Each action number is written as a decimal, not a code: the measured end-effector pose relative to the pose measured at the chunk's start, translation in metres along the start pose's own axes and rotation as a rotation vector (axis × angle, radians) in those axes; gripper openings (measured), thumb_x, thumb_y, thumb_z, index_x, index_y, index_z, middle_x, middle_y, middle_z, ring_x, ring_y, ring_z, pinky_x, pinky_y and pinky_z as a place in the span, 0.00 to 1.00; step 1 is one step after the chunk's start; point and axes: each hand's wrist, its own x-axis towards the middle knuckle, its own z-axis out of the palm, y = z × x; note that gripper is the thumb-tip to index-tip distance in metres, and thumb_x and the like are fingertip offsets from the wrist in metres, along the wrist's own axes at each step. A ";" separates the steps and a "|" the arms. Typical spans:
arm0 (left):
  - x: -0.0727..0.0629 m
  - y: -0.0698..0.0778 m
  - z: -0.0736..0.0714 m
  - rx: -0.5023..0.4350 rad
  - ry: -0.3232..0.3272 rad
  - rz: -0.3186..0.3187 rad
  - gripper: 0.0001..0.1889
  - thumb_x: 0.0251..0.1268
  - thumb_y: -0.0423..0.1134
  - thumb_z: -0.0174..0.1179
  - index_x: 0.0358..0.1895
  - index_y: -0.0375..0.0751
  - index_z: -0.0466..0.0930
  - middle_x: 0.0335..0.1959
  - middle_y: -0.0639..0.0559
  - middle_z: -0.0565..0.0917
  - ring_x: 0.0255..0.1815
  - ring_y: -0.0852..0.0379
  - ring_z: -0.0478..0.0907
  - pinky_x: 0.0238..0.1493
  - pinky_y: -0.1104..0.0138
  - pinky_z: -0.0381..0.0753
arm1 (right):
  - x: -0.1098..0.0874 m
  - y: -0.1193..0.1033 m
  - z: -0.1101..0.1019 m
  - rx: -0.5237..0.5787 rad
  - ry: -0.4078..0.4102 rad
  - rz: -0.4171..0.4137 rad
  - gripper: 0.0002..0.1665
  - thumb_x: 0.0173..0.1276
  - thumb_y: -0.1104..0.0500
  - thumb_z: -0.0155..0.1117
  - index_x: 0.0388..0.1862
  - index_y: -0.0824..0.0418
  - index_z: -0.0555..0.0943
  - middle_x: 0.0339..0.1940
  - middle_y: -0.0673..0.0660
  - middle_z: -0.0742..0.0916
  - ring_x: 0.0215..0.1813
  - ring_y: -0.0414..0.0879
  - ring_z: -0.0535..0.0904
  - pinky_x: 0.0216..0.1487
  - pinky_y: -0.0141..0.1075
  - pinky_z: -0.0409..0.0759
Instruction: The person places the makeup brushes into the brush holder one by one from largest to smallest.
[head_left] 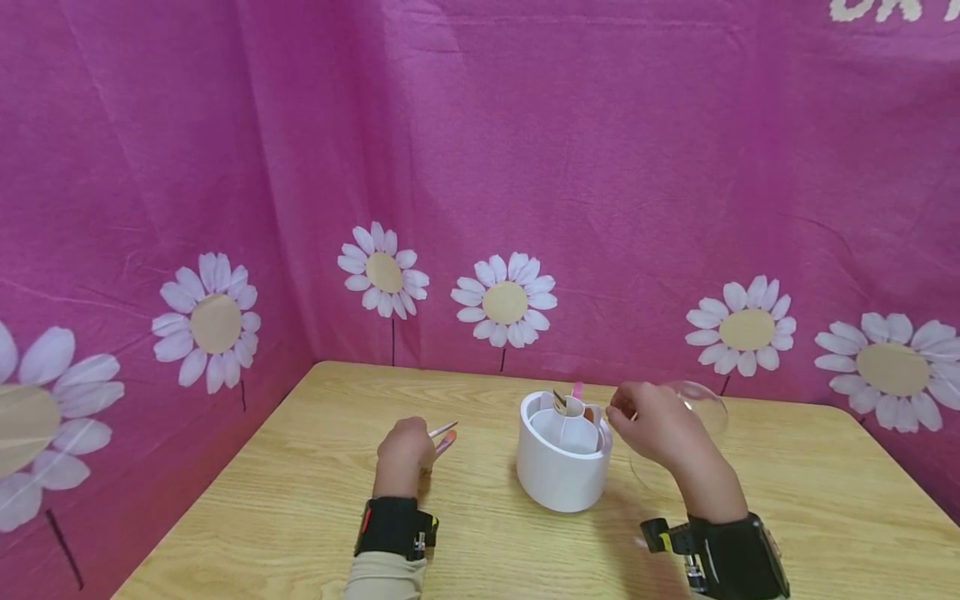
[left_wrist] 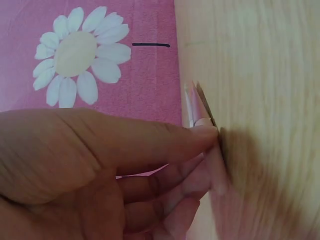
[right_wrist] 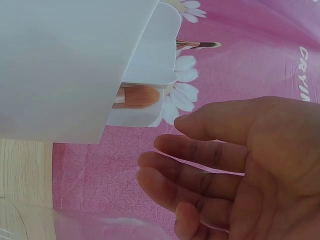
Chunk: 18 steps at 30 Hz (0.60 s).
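Note:
My left hand point(head_left: 405, 446) pinches slim makeup brushes point(head_left: 446, 442) between thumb and fingers, just above the table left of the holder. Their pinkish handles point(left_wrist: 196, 102) show past the thumb in the left wrist view; how many there are is hard to tell. A round white brush holder point(head_left: 562, 479) with inner compartments stands upright at the middle. Inside it are a brush with orange-brown bristles point(right_wrist: 142, 96) and a dark-tipped brush point(right_wrist: 202, 45). Beside the holder's right rim hovers my right hand point(head_left: 660, 421), fingers loosely bent, gripping nothing.
A clear dome cover point(head_left: 708, 408) lies on the table behind my right hand, partly hidden by it. The wooden table point(head_left: 285, 508) meets a pink cloth backdrop point(head_left: 600, 167) with printed daisies at its back and left edges.

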 end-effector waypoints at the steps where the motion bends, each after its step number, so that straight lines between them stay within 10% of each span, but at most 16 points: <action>1: 0.001 0.000 0.001 -0.001 -0.001 -0.001 0.07 0.58 0.26 0.68 0.35 0.33 0.78 0.29 0.45 0.75 0.29 0.51 0.72 0.27 0.61 0.75 | 0.000 0.000 0.000 0.000 -0.002 0.002 0.07 0.67 0.62 0.66 0.35 0.66 0.84 0.28 0.54 0.84 0.30 0.47 0.77 0.32 0.43 0.79; 10: 0.002 0.003 -0.003 -0.015 -0.006 0.087 0.08 0.66 0.33 0.65 0.39 0.30 0.80 0.32 0.45 0.77 0.32 0.51 0.72 0.33 0.60 0.76 | 0.000 0.000 0.000 -0.002 -0.009 0.009 0.07 0.67 0.61 0.66 0.35 0.66 0.84 0.28 0.54 0.84 0.30 0.47 0.77 0.33 0.43 0.79; 18: 0.003 0.017 -0.012 -0.263 0.066 0.284 0.07 0.64 0.24 0.62 0.43 0.30 0.85 0.35 0.45 0.84 0.38 0.52 0.80 0.40 0.61 0.82 | 0.001 0.000 0.001 -0.007 0.005 -0.003 0.07 0.67 0.61 0.66 0.36 0.66 0.84 0.29 0.55 0.85 0.31 0.48 0.77 0.32 0.43 0.79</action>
